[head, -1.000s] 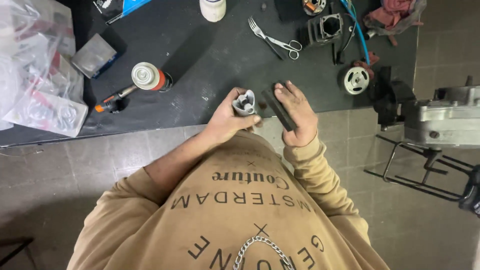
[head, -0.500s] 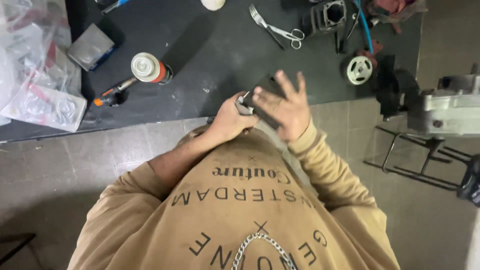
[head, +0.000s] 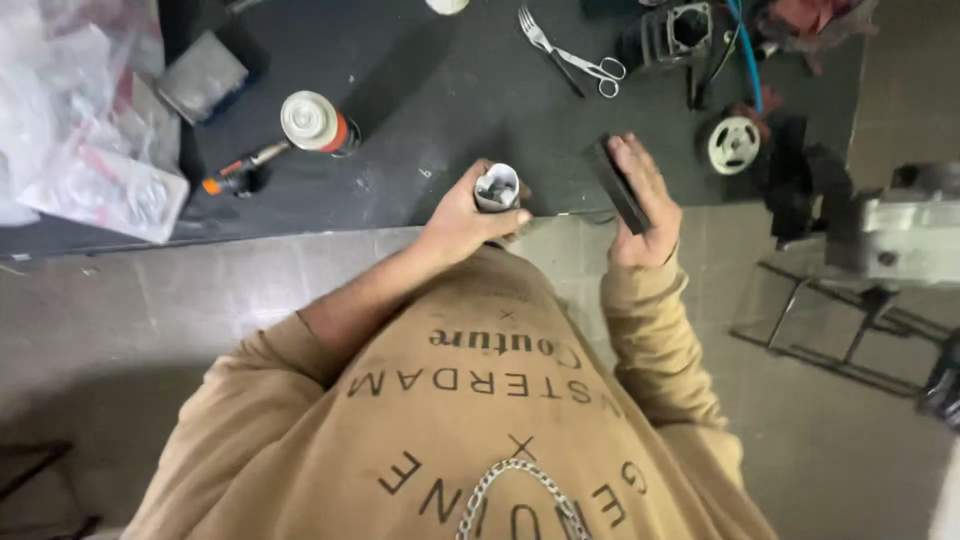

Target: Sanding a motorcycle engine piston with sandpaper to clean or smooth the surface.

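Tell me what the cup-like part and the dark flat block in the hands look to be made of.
Cup-like part in the left hand: likely bare metal, going by its pale grey, dull sheen and thin wall. Flat block in the right hand: matte black, no shine; could be plastic, rubber or stone, the view cannot settle which.

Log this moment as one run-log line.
left hand: grips small metal cylinder part | right hand: holds flat black block | both at black mat edge | nearby: spray can, scissors
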